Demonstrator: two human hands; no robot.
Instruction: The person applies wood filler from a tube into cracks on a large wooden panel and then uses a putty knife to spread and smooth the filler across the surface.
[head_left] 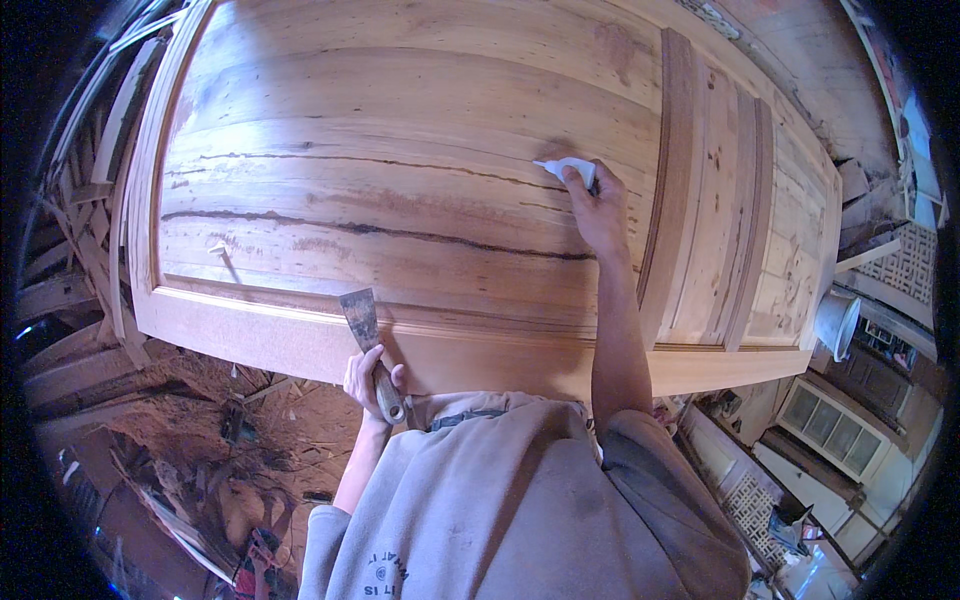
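A large wooden door [400, 100] lies in front of me, its panel running across most of the view. Long dark cracks [430, 238] cross the panel from left to right. My right hand [600, 210] is closed round a small white glue bottle [571, 167], its pointed nozzle aimed left, close above the upper crack; whether the tip touches the wood I cannot tell. Held upright by the door's near edge, a putty knife [362, 318] with a stained blade and worn handle is gripped in my left hand [368, 380]. A small pale cap-like piece [219, 249] stands on the panel's left part.
Raised crosspieces [668, 180] divide the door's right side into narrower panels. Stacked timber [85, 200] lies along the left, with sawdust [290, 430] and offcuts on the floor below. To the right are a white bucket [838, 322] and a framed glazed panel [832, 428].
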